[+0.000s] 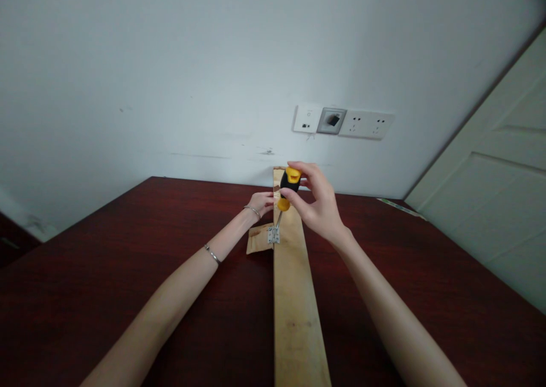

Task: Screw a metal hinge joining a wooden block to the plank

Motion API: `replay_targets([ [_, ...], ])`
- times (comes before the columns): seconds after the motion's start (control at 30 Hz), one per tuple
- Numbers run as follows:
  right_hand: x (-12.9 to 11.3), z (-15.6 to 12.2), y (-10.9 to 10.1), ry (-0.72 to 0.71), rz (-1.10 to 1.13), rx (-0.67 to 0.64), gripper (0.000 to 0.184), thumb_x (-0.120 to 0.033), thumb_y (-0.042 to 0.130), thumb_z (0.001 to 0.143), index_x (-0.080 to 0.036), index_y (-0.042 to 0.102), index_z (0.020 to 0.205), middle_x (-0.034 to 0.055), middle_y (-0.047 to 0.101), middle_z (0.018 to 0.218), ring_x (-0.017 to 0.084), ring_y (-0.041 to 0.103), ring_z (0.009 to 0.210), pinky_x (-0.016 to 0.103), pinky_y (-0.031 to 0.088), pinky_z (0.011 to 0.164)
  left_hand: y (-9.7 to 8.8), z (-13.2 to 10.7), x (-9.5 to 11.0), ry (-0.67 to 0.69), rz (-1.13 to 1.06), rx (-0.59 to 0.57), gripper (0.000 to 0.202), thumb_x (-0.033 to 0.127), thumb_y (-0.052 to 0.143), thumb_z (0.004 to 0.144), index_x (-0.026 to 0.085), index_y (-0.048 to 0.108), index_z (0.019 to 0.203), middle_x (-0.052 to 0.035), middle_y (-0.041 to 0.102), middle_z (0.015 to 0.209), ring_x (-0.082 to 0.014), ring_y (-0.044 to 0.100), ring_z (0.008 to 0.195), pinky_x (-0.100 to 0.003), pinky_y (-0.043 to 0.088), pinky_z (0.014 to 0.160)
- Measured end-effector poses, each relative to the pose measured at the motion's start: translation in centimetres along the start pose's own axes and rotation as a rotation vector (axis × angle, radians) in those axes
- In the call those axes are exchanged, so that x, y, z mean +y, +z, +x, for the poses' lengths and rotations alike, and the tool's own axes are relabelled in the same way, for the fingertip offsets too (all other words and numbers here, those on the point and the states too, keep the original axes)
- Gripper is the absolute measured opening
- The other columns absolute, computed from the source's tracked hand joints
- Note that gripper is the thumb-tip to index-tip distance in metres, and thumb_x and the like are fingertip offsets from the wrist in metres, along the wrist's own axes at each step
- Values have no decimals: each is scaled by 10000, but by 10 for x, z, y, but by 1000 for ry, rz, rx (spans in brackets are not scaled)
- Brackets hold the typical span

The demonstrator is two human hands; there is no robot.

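A long pale wooden board (294, 296) runs away from me across a dark red tabletop. On its left edge sits a small metal hinge (273, 235), which joins it to a short wooden piece (259, 239). My right hand (318, 199) is closed around the yellow and black handle of a screwdriver (292, 181). The screwdriver is tilted, and its shaft reaches down to the hinge; the exact contact of the tip is too small to make out. My left hand (261, 203) grips the board's left edge beyond the hinge, its fingertips partly hidden.
The dark red tabletop (205, 324) meets a white wall (170, 79) at the back. Socket plates (367, 124) are set in the wall above it. A pale panelled door (503, 188) stands at the right, and a thin flat strip (401, 208) lies near the far right edge.
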State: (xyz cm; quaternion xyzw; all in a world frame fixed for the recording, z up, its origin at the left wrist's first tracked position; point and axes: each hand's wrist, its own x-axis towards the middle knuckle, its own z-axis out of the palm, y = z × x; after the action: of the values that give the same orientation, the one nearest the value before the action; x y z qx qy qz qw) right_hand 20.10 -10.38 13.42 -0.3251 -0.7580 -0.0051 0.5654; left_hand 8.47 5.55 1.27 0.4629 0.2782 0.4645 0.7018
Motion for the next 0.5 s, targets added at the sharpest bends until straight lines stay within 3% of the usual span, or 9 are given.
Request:
replay_targets([
  [0.13, -3, 1, -1, 8, -17, 20, 359, -257, 654, 805, -275, 569, 1153, 58, 576, 1111, 205, 565, 1018, 357, 556, 778, -5, 7, -7, 17, 2, -23, 179, 72, 664, 673, 97, 690, 848, -60, 695, 790, -174, 634, 733, -272, 509, 714],
  [0.23, -3, 1, -5, 15, 75, -83, 415, -194, 579, 833, -281, 542, 1237, 59, 575, 1227, 206, 573, 1098, 373, 549, 859, -5, 8, -7, 4, -3, -61, 247, 75, 674, 660, 80, 692, 906, -83, 703, 869, -194, 649, 788, -298, 514, 761],
  [0.33, 0, 0, -7, 30, 133, -115, 475, -169, 539, 847, -288, 506, 1305, 47, 591, 1255, 205, 588, 1111, 387, 545, 893, -3, 5, -4, -16, -14, -22, 265, 10, 665, 619, 68, 685, 876, -78, 699, 838, -181, 650, 766, -302, 514, 773],
  [0.5, 3, 1, -5, 51, 74, -15, 425, -241, 630, 821, -280, 559, 1238, 59, 589, 1154, 205, 586, 1033, 313, 593, 695, -1, -2, 1, -15, -24, -11, 195, -26, 656, 609, 70, 679, 778, -54, 689, 742, -180, 648, 721, -296, 513, 746],
])
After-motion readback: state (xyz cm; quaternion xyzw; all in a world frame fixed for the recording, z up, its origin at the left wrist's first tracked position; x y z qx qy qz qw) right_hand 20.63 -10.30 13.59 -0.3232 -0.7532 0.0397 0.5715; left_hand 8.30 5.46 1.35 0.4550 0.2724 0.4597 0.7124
